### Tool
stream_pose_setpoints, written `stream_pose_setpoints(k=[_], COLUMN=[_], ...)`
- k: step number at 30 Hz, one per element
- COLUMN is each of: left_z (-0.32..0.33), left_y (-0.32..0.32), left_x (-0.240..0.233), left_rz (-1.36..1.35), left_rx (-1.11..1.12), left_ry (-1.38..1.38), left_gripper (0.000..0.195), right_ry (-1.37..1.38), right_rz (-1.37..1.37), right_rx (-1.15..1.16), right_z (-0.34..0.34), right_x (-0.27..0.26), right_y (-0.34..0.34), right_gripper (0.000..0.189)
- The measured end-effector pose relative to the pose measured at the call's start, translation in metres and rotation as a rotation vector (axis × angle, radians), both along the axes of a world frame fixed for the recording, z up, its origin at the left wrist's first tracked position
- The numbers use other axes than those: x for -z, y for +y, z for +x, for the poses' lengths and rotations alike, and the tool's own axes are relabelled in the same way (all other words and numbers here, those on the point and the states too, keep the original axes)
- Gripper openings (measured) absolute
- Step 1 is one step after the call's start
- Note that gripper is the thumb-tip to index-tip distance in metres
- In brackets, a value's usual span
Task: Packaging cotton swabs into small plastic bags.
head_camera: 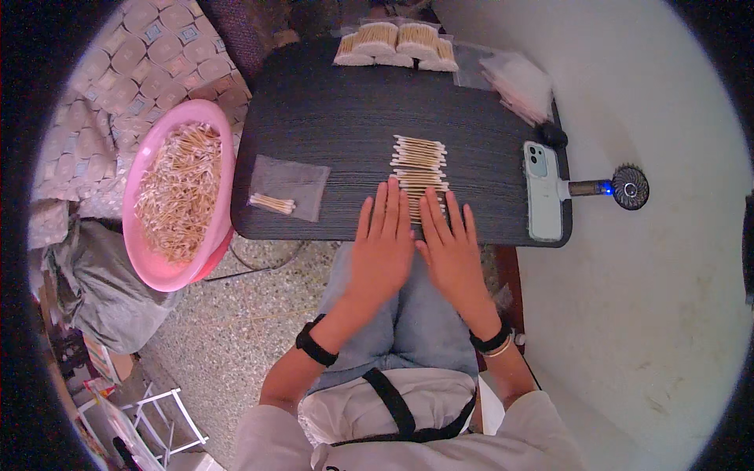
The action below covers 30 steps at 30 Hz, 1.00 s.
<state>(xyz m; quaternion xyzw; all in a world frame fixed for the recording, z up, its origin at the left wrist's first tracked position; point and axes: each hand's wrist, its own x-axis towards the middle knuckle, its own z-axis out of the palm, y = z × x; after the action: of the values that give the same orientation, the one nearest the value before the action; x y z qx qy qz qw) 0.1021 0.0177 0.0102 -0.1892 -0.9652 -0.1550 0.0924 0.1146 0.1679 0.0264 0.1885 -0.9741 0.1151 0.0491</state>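
Note:
A column of cotton swabs lies crosswise in front of me on a black wood-grain table. My left hand rests flat, palm down, over the near left part of the column, its fingers pointing away from me. Beside it, my right hand lies palm down over the near right part, its fingers spread a little. Swabs show between the two hands; some are hidden under the fingers. Neither hand grips anything that shows. To the left, a few swabs lie on or in a clear plastic bag; which one, I cannot tell.
A pink basin full of loose swabs stands left of the table. Packed swab bundles line the far edge, with empty plastic bags at the far right corner. A phone lies at the right edge, near a small fan by the wall.

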Motion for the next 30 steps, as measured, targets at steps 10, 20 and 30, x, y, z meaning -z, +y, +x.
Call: stream_pose_setpoints(k=[10,20,30], left_z=[-0.03,-0.052,-0.055], left_y=[-0.001,0.01,0.009], left_x=[-0.004,0.003,-0.011], left_rz=[0.79,1.625,1.763], left_rx=[-0.113,-0.096,-0.04], left_ry=[-0.065,-0.336,-0.408], left_gripper=[0.058,0.055,0.053], right_ry=[-0.005,-0.043,-0.027], right_rz=[-0.653,-0.901,-0.964], right_rx=[0.133,0.135,0.131], right_z=[-0.033,-0.05,-0.05], right_x=[-0.002,0.003,0.006], right_y=[0.0,-0.011,-0.017], right_gripper=[0.054,0.052,0.051])
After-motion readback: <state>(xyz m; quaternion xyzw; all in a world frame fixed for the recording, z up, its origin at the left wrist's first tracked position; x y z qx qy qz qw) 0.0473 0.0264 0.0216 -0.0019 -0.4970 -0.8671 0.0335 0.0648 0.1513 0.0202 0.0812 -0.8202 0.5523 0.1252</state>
